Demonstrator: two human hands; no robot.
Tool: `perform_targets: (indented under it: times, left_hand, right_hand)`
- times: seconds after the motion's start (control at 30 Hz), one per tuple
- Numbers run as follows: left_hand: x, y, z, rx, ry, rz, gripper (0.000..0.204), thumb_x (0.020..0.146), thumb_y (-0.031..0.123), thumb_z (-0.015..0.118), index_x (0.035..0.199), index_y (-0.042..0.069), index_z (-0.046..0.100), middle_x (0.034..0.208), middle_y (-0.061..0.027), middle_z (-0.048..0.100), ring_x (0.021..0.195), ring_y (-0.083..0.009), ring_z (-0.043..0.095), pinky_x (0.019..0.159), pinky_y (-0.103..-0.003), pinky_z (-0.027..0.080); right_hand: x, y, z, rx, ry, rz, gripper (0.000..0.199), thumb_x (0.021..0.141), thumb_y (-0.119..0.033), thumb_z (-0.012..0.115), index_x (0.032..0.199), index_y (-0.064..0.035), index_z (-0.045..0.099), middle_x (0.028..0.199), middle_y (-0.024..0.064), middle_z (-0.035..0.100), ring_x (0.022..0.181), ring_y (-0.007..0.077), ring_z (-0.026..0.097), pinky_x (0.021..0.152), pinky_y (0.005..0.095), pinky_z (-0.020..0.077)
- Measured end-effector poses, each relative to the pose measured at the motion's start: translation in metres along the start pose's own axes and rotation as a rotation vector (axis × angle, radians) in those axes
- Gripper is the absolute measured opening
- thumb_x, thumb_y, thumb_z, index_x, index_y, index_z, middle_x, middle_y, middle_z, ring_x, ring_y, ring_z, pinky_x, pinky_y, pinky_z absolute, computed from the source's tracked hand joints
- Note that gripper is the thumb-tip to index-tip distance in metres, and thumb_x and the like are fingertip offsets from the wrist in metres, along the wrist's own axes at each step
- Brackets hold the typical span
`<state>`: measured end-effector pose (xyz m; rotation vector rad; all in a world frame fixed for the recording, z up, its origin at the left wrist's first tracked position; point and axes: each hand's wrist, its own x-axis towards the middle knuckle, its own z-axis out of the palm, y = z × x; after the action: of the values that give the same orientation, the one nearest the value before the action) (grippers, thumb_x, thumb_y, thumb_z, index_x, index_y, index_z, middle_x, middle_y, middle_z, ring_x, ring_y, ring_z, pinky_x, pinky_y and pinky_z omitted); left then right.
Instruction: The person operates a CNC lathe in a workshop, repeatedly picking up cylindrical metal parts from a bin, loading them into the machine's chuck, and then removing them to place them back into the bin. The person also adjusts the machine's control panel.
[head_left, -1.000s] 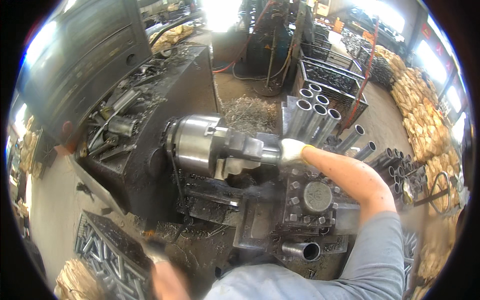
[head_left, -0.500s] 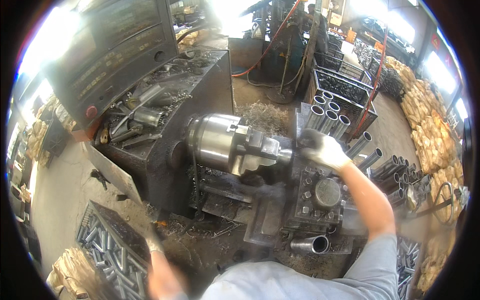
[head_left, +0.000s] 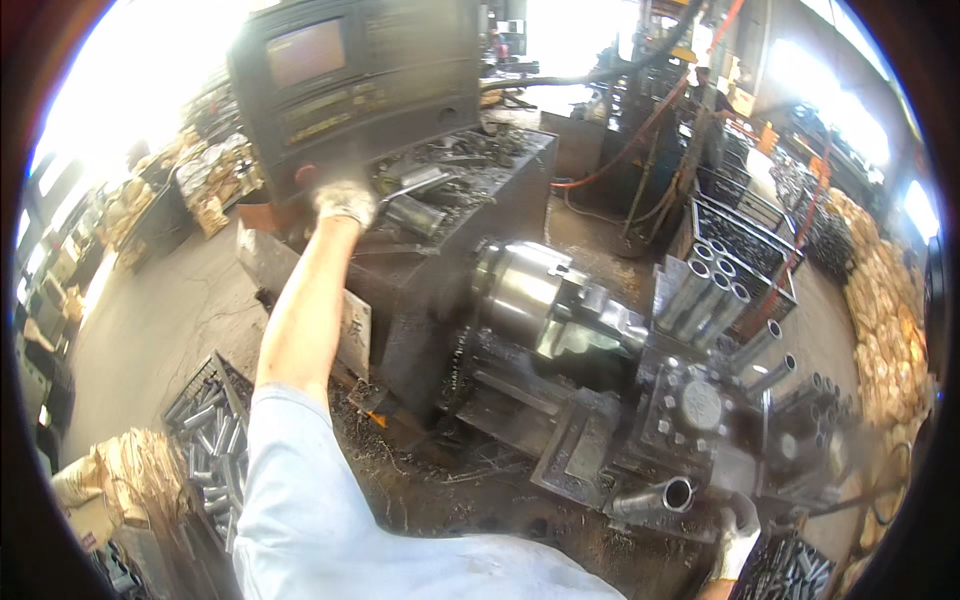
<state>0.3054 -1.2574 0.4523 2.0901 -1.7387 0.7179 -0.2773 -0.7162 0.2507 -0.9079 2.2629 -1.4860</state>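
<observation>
A: Going by the head view, with the chuck [head_left: 528, 287] as our mark, where is the left hand [head_left: 345, 203]?

B: Up and to the left of the chuck, well apart from it, near the lower edge of the control panel [head_left: 370, 110]. The arm is stretched out, and the hand wears a pale glove.

A: Does it have hold of anything?

B: I can't tell. The glove is blurred and its fingers don't show clearly, so neither their spread nor a hold can be read. A red button [head_left: 305, 174] is just beside it, on the panel. A metal cylinder [head_left: 414, 214] lies on its other side, up and left of the chuck.

A: And the right hand [head_left: 738, 535]?

B: Below and to the right of the chuck, well apart from it, gloved too. The fingers look bent, but how far they curl, and whether they grasp something, I can't tell. A lying tube [head_left: 640, 503], below the chuck and to its right, is near that hand.

A: What is closer to the chuck?

B: The tool post [head_left: 700, 400], to its lower right, with bolts around a round cap. Several upright tubes [head_left: 700, 295] lean together to the chuck's right.

A: Farther off?

B: Short metal pieces [head_left: 213, 440] heaped at the chuck's lower left, beside a tan sack [head_left: 145, 475].
</observation>
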Motion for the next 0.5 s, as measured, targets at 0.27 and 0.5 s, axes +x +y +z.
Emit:
perform_targets:
  times: [0.27, 0.5]
  left_hand:
    - [-0.154, 0.043, -0.062, -0.658, 0.577, 0.481, 0.041, 0.102, 0.012, 0.067, 0.141, 0.003, 0.061, 0.112, -0.0254, 0.074, 0.093, -0.0442, 0.075, 0.079, -0.055, 0.061]
    - [-0.578, 0.043, 0.009, -0.770, -1.039, 0.022, 0.034, 0.096, 0.038, 0.069, 0.117, 0.012, 0.076, 0.112, -0.0205, 0.077, 0.104, -0.0413, 0.075, 0.088, -0.047, 0.059]
  right_hand:
    - [-0.048, -0.005, -0.008, -0.169, -0.142, -0.104, 0.039, 0.084, -0.004, 0.074, 0.121, 0.0057, 0.074, 0.106, 0.0148, 0.081, 0.094, 0.0206, 0.076, 0.090, 0.0329, 0.0595]
    - [-0.028, -0.003, 0.057, -0.124, -0.437, -0.285, 0.078, 0.075, -0.010, 0.083, 0.148, -0.0018, 0.056, 0.122, 0.0151, 0.076, 0.101, 0.0212, 0.074, 0.094, 0.0355, 0.0586]
